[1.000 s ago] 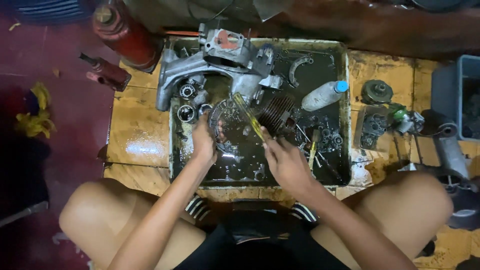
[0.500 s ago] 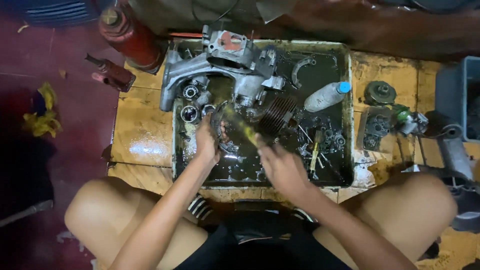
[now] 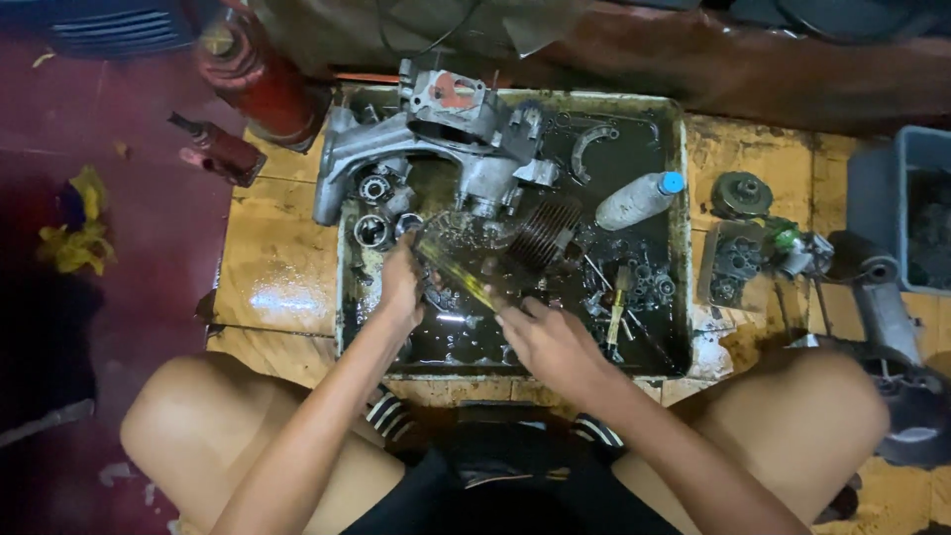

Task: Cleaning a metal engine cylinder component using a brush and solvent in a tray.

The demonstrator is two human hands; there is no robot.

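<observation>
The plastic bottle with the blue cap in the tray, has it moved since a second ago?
No. The plastic bottle lies where it did, in the far right part of the oily tray, blue cap toward the right rim; the small shift in the picture matches the tray's own.

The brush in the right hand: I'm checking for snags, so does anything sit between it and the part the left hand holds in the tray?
Nothing visible does. The brush runs from the right hand straight to the dark part under the left hand, bristles already on it. The finned cylinder lies just beside, right of the path.

Black oily tray (image 3: 684, 198), silver-grey engine casing (image 3: 347, 149), white bottle (image 3: 634, 201) with blue cap (image 3: 673, 182), red jack (image 3: 253, 74), yellow rag (image 3: 79, 233).
</observation>
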